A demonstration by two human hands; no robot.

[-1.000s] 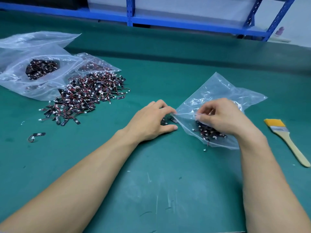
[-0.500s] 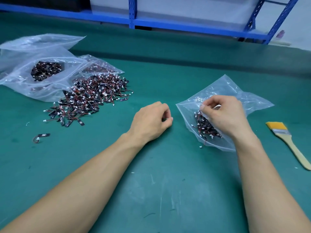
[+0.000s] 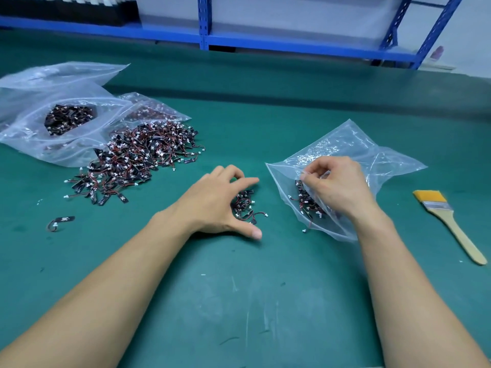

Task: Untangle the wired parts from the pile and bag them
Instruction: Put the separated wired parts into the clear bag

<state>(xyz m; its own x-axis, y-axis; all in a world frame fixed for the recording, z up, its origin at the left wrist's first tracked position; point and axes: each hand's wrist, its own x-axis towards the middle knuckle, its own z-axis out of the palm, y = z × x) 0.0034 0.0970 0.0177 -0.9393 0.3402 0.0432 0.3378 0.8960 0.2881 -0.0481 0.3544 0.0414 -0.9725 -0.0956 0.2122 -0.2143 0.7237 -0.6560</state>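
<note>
A big pile of tangled wired parts [image 3: 140, 160], black boards with red wires and white plugs, lies at the left of the green table. My left hand [image 3: 218, 203] rests on the table, thumb and index finger spread around a small clump of parts [image 3: 245, 207] that lies loose by the palm. My right hand [image 3: 340, 187] pinches the mouth edge of a small clear bag [image 3: 372, 158] and holds it up. Bagged parts [image 3: 305, 203] show through the plastic under that hand.
Large clear bags [image 3: 29, 110] holding more parts lie at the far left, beside the pile. One stray part [image 3: 62, 221] sits alone at the left. A yellow-bristled brush [image 3: 449, 221] lies right of the bag. Blue shelving [image 3: 265, 41] stands behind the table.
My left hand, curled tight half a second ago, has spread its fingers, and a small clump of parts now lies on the table beside it. My right hand keeps its pinch on the bag.
</note>
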